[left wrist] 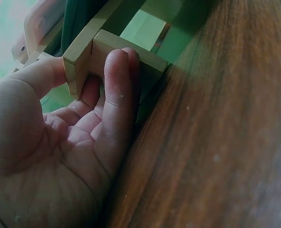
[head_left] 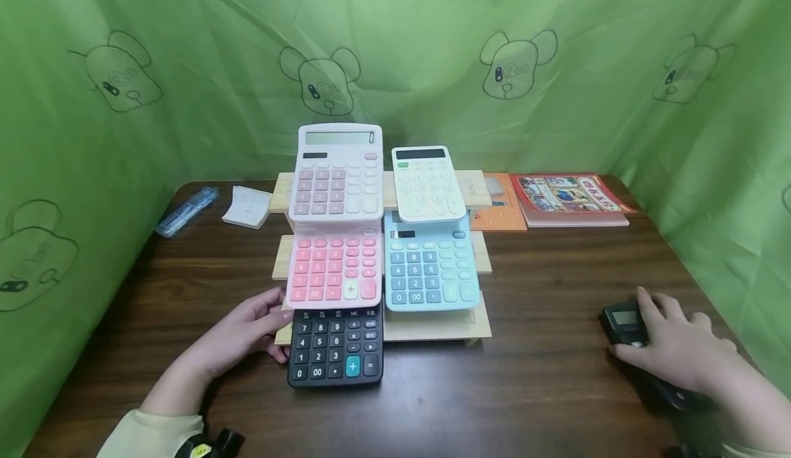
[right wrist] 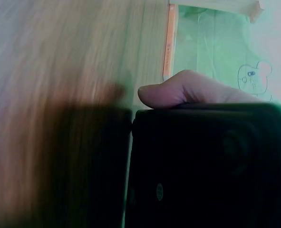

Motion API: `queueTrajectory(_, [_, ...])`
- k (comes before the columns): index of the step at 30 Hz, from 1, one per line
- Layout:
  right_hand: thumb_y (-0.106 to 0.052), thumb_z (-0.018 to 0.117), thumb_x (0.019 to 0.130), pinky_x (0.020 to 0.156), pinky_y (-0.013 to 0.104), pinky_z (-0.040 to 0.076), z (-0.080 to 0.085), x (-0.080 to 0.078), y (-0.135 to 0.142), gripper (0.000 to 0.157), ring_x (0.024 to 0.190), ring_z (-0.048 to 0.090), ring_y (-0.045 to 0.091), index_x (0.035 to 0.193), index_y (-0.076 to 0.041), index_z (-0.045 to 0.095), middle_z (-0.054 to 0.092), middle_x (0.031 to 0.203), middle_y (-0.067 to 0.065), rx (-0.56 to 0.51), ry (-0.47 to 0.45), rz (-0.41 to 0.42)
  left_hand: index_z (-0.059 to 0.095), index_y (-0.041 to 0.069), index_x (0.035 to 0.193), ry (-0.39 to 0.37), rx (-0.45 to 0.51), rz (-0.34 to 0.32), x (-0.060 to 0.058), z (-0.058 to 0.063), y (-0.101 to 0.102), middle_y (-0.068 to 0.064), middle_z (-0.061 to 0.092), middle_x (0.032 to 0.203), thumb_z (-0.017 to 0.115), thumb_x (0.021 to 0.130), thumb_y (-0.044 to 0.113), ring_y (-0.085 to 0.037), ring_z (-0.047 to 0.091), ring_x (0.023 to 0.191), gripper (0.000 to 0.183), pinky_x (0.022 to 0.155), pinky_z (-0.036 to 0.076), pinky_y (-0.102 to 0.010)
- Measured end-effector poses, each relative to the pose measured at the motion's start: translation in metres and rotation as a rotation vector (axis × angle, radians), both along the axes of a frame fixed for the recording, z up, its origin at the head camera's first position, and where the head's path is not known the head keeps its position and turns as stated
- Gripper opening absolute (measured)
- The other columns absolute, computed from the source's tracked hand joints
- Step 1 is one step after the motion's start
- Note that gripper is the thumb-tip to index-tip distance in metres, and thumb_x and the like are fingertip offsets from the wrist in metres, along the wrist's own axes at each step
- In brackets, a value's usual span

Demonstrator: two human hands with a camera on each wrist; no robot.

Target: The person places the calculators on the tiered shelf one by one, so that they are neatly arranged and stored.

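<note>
A stepped wooden rack (head_left: 432, 332) stands mid-table with calculators on its tiers. My left hand (head_left: 262, 324) grips the left end of its lowest tier; in the left wrist view the thumb lies against the wooden end (left wrist: 76, 69) and the fingers curl beneath. Beside that hand a black calculator (head_left: 336, 348) leans on the lowest tier. Above it are a pink calculator (head_left: 334, 266) and a white-and-lilac one (head_left: 338, 176). On the right column sit a blue calculator (head_left: 430, 266) and a smaller white one (head_left: 428, 187). My right hand (head_left: 686, 348) holds another black calculator (head_left: 624, 317) at the table's right, largely covered by the hand.
Behind the rack at right lie an orange booklet (head_left: 500, 204) and a red picture book (head_left: 571, 193). Back left are a blue transparent packet (head_left: 187, 211) and a white paper pad (head_left: 247, 207). Green curtain (head_left: 420, 5) surrounds the brown wooden table (head_left: 544, 348).
</note>
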State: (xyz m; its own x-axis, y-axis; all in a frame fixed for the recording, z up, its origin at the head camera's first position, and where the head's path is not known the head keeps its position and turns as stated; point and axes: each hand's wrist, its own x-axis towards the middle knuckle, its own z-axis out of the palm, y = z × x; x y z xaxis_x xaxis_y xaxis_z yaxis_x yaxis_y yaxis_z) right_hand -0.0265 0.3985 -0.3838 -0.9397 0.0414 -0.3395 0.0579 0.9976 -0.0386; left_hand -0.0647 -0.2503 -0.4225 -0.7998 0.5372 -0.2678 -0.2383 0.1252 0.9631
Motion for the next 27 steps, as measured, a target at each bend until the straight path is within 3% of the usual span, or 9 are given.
queueTrajectory(11, [-0.083, 0.054, 0.072, 0.050, 0.069, 0.038, 0.000, -0.017, -0.038, 0.127, 0.101, 0.032, 0.066, 0.152, 0.004, 0.008, 0.019, 0.142, 0.034, 0.006, 0.048, 0.053, 0.039, 0.001, 0.136, -0.004, -0.004, -0.002, -0.001, 0.000, 0.000, -0.027, 0.057, 0.116, 0.047, 0.104, 0.023, -0.045, 0.063, 0.079, 0.040, 0.066, 0.055, -0.061])
queueTrajectory(27, [-0.081, 0.056, 0.072, 0.056, 0.076, 0.037, -0.002, -0.029, -0.060, 0.125, 0.104, 0.031, 0.068, 0.152, 0.004, 0.010, 0.019, 0.142, 0.034, 0.005, 0.041, 0.060, 0.037, 0.002, 0.139, -0.014, -0.019, 0.002, 0.000, 0.000, 0.000, -0.027, 0.057, 0.118, 0.047, 0.103, 0.025, -0.046, 0.064, 0.078, 0.043, 0.067, 0.055, -0.060])
